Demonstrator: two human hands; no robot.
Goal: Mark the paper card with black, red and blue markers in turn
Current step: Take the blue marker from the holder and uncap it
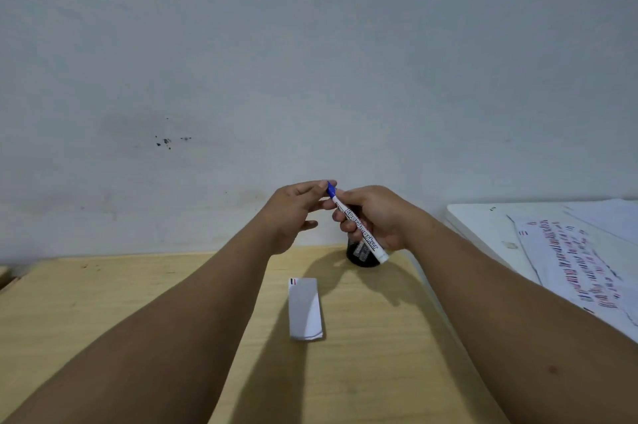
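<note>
Landmark: the paper card (306, 309), a white strip lying flat on the wooden surface (362, 354), its long side running away from the person.
Card marks: short black and red strokes at its far left corner; whether a blue one is there is too small to tell.
Marker (359, 228): a white-barrelled whiteboard marker with a blue tip, held in the air beyond the card's far end, tilted so the blue tip points up and away and the butt end points down toward the surface.
Right hand (376, 219): closed around the marker's barrel, fingers wrapped over the printed label, raised above the surface past the card's far right.
Left hand (293, 213): raised beside the right one, past the card's far end, fingers loosely curled with thumb and fingertips at the marker's blue tip; whether they pinch a cap there I cannot tell.
Holder (362, 256): a dark round pot standing on the surface beyond the card's far right corner, mostly hidden behind the marker and right hand.
Sheets (569, 261): large white papers covered in rows of red, blue and black strokes, well to the right of the card, on a white top (476, 223) beside the wooden surface.
Wall (310, 60): plain pale grey, behind everything, with a few dark specks left of the card's line.
</note>
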